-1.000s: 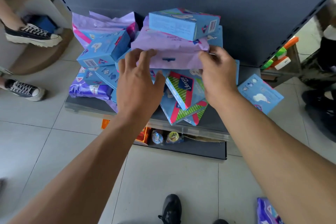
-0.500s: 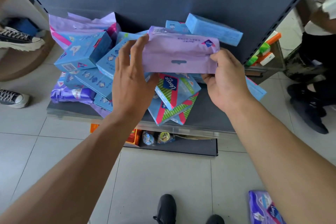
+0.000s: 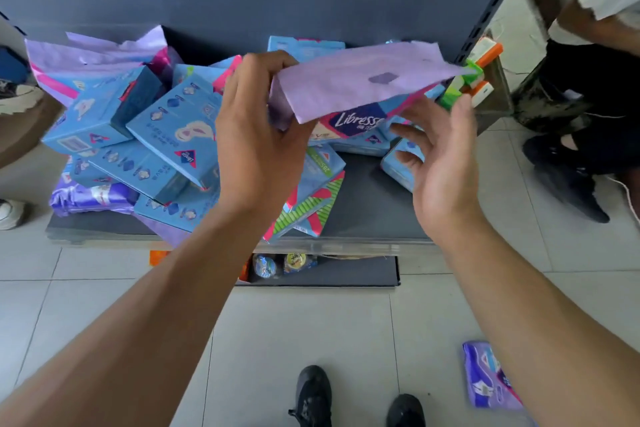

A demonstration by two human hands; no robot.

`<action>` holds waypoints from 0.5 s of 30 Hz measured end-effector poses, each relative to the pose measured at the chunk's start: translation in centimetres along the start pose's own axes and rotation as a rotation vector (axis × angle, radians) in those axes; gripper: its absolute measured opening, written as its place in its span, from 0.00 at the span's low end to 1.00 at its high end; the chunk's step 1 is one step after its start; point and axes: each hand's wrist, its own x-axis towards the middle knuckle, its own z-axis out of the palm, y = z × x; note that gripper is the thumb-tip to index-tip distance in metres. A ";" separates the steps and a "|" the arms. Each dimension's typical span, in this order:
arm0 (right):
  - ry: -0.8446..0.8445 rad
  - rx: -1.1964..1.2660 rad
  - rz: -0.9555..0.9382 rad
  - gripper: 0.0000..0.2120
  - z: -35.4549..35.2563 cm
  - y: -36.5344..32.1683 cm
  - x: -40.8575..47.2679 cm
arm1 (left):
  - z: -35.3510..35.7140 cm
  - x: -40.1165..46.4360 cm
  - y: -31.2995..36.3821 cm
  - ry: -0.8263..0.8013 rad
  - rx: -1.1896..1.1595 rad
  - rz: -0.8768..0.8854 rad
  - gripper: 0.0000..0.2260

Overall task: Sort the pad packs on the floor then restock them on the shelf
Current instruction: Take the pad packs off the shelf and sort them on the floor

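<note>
Now, head view:
Left hand (image 3: 256,146): gripping left end of flat lilac plastic pad pack (image 3: 360,83), raised above the pile.
Right hand (image 3: 440,163): fingers spread, holding nothing, just under the pack.
Pile: blue cardboard pad boxes (image 3: 166,135) on dark grey bottom shelf (image 3: 367,208).
Floor: purple pad pack (image 3: 488,381) on pale tiles.

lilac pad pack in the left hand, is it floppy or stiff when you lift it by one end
Probably floppy: the lilac pad pack is held only at its left end by the left hand, and its flat top flap fans out thin and unsupported. Likely light, since a pinch of the fingers carries it. The open right hand beneath suggests it may sag or slip.
</note>
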 end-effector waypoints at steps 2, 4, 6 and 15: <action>-0.026 -0.080 -0.026 0.21 -0.8 0.1 -0.6 | 1.3 -0.3 1.7 0.012 -0.114 -0.126 0.12; -0.070 -0.145 -0.077 0.22 -1.9 0.2 -1.2 | 2.6 -1.0 3.4 0.008 -0.197 -0.213 0.09; -0.138 -0.156 -0.147 0.28 -3.2 0.2 -1.9 | 4.0 -2.1 4.8 -0.112 -0.269 -0.256 0.08; -0.011 -0.107 -0.099 0.35 -13.5 -0.1 -4.6 | 11.6 -7.7 9.6 -0.805 -0.552 -0.440 0.19</action>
